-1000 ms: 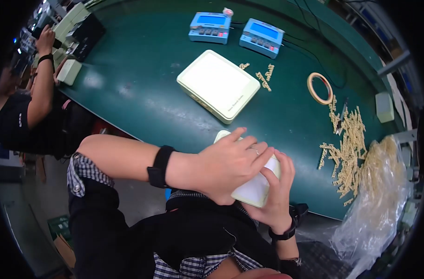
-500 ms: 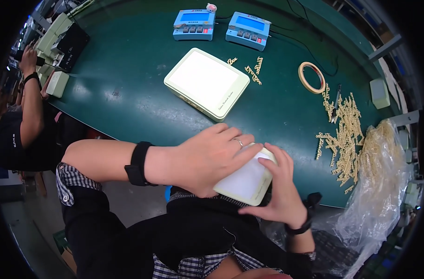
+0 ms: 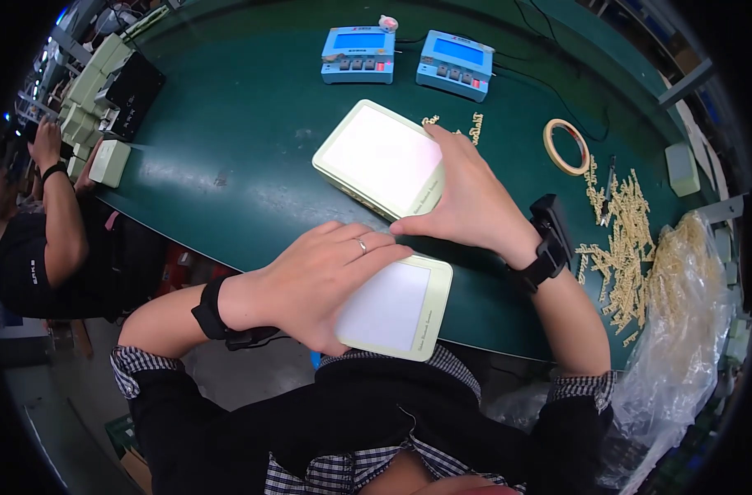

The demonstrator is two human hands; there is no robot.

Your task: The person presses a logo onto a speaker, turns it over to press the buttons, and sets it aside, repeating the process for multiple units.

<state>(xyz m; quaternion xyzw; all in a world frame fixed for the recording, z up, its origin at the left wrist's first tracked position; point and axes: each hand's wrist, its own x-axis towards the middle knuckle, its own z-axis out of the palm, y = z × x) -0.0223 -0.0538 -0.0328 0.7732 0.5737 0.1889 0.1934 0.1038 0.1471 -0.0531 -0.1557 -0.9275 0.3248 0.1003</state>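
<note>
Close to my body, at the table's front edge, my left hand [image 3: 310, 285] grips a pale green, round-cornered flat box [image 3: 396, 309] with a white panel. Its fingers lie over the far edge, and the thumb is partly hidden. A second such box [image 3: 380, 157] with a bright white panel lies on the table beyond it. My right hand [image 3: 475, 194] spans the right end of that second box, thumb at the near edge and fingers at the far edge. Small gold script-lettering pieces [image 3: 476, 128] lie just behind my right fingers.
Two blue devices with screens [image 3: 359, 54] stand at the back. On the right are a tape roll [image 3: 566, 147], a pile of gold lettering pieces [image 3: 627, 247] and a clear plastic bag [image 3: 677, 330]. At far left, a co-worker's arm [image 3: 62, 219] is near stacked pale boxes [image 3: 109, 163].
My right hand has left the near box and moved forward onto the far box. The near box, in my left hand, has shifted left and turned. The view has shifted slightly.
</note>
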